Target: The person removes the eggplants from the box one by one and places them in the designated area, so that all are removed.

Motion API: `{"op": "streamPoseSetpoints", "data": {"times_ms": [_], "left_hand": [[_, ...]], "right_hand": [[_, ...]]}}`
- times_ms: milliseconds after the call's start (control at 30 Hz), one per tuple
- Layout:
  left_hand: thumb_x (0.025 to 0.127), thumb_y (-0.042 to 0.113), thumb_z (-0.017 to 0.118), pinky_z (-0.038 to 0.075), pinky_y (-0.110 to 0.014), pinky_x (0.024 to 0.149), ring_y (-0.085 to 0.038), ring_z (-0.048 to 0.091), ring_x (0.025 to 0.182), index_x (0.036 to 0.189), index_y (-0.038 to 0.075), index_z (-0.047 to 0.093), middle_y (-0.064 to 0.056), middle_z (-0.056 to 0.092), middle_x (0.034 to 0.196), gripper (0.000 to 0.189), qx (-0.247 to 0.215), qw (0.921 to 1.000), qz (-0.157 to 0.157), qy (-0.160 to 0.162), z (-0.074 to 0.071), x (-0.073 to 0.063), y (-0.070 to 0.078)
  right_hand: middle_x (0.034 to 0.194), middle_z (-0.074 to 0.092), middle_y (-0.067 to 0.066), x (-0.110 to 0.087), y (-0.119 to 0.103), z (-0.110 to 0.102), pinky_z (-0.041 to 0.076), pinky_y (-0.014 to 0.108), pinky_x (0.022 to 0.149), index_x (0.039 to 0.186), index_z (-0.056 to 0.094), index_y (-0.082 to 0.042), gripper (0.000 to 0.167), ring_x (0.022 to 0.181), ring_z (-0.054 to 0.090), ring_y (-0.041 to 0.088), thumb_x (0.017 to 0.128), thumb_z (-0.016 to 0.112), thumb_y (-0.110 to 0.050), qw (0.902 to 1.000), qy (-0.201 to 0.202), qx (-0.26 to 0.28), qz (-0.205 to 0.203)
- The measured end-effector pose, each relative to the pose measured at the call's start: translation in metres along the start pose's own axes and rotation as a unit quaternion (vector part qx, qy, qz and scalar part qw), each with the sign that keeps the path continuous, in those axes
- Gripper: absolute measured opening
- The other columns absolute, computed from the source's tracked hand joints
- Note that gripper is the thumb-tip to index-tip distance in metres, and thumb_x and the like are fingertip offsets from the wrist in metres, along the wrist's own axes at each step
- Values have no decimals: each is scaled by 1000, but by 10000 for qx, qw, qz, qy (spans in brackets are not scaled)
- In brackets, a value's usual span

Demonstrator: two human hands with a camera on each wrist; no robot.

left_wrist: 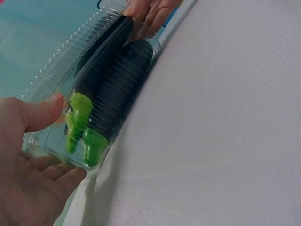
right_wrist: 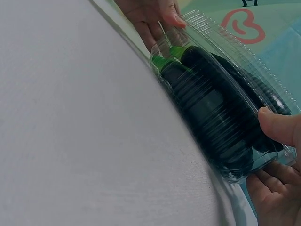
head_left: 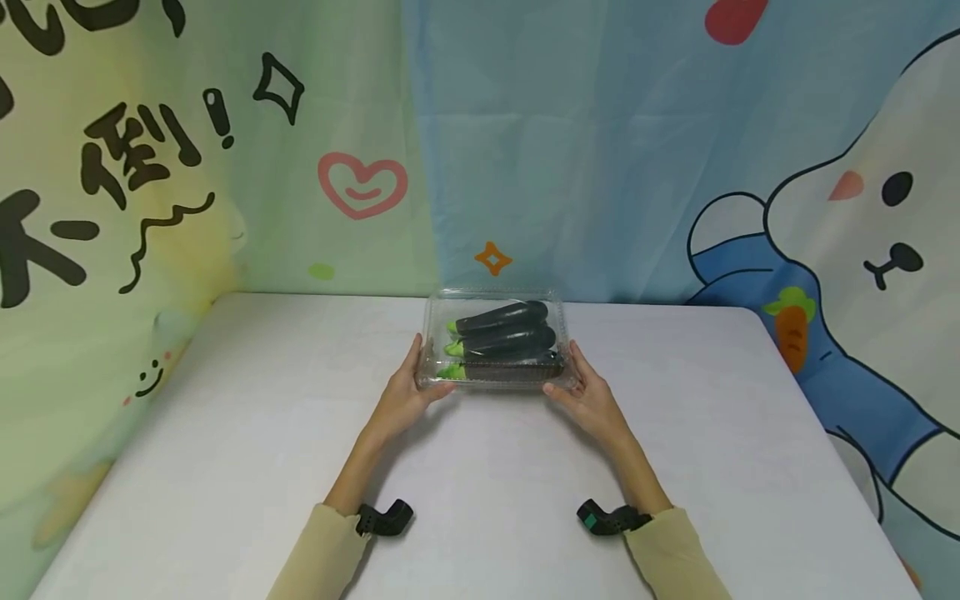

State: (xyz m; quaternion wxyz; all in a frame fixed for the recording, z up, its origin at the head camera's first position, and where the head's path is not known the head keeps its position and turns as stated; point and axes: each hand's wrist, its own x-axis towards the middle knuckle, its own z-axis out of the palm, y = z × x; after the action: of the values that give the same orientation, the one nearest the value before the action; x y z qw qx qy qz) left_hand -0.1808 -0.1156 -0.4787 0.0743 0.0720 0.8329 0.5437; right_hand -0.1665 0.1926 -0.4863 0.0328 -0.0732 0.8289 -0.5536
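Clear plastic box (head_left: pixel 437 317), long and with a bumpy rim, is just below the middle of the head view, by the far edge of the flat white counter (head_left: pixel 487 500). Three long, shiny black eggplants with green tops (head_left: pixel 506 342) are inside it, so that part looks done. The bare left hand (head_left: pixel 405 400) and bare right hand (head_left: pixel 592 404) each have a grip pinched on one end, thumb and fingers together around it. Letting go of the box is not done yet. I cannot tell if a lid is closed.
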Motion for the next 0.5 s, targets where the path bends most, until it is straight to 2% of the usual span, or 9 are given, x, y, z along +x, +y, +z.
{"op": "streamPoseSetpoints", "data": {"times_ms": [367, 500], "left_hand": [[86, 38, 70, 13, -50, 123, -27, 10, 152, 157, 16, -2, -7, 12, 164, 104, -230, 9996, -142, -108, 0, 1, 2], [87, 37, 69, 12, -50, 123, -26, 9, 152, 157, 18, -2, -4, 10, 164, 102, -308, 9993, -183, -92, 1, 1, 2]], "right_hand": [[163, 0, 19, -1, 2, -2, 28, 53, 115, 155, -1, -1, 84, 148, 12, 42, 99, 57, -23, 9993, -241, -14, -282], [163, 1, 19, -1, 2, -3, 29, 52, 115, 155, 0, -1, 83, 149, 12, 41, 99, 56, -24, 9994, -246, 19, -231]]}}
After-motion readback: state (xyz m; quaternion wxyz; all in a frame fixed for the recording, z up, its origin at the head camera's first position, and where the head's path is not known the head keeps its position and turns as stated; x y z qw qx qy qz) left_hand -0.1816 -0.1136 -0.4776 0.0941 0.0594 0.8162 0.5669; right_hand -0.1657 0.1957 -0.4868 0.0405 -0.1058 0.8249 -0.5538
